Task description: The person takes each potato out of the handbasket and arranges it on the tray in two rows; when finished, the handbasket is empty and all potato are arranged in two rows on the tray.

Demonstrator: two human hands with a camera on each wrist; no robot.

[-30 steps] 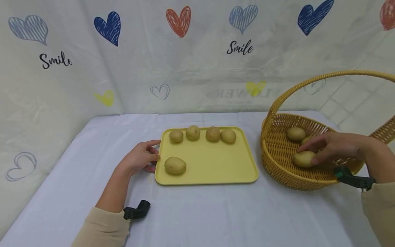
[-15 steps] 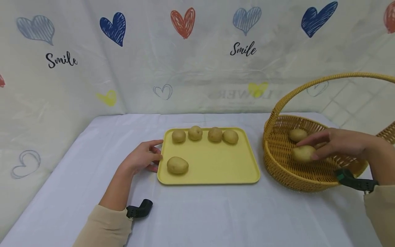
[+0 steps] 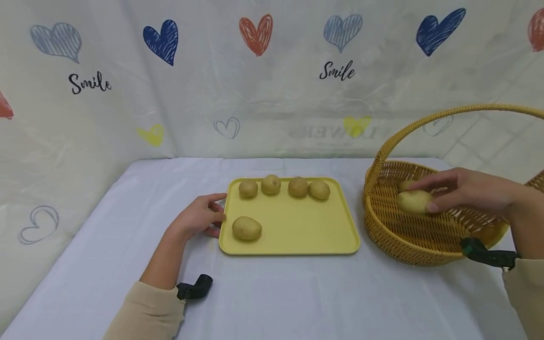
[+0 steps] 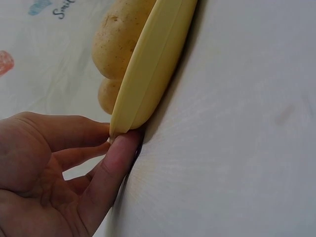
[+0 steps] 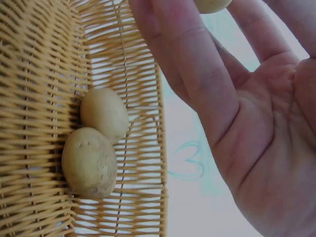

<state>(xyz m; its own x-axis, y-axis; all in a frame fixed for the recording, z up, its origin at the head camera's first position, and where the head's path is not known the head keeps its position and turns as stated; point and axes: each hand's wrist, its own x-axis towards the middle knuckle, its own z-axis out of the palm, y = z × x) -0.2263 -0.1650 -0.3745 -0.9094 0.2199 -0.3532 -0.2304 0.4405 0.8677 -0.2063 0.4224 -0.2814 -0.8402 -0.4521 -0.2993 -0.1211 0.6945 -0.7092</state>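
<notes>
My left hand [image 3: 199,217] stands at the left edge of a yellow tray [image 3: 297,226], its thumb and index fingertips touching the edge. In the left wrist view these fingertips [image 4: 121,150] meet the tray's side, the fingers fairly straight. My right hand [image 3: 471,193] pinches a potato [image 3: 413,202] between thumb and fingers, over the inside of a wicker basket [image 3: 395,245]. Only a small part of the held potato [image 5: 213,5] shows in the right wrist view. Two more potatoes lie touching in the basket, a smaller one [image 5: 104,114] and a larger one [image 5: 90,163].
On the tray, several potatoes stand in a row along the back, among them one at the right end [image 3: 319,190]. A single larger potato [image 3: 247,228] lies at its front left. The basket's tall arched handle [image 3: 425,123] rises above the right hand. White cloth [image 3: 289,297] covers the table.
My right hand has lifted the potato up from the basket's bottom, slightly toward the back. My left hand keeps its place at the tray. The head view has shifted a little.
</notes>
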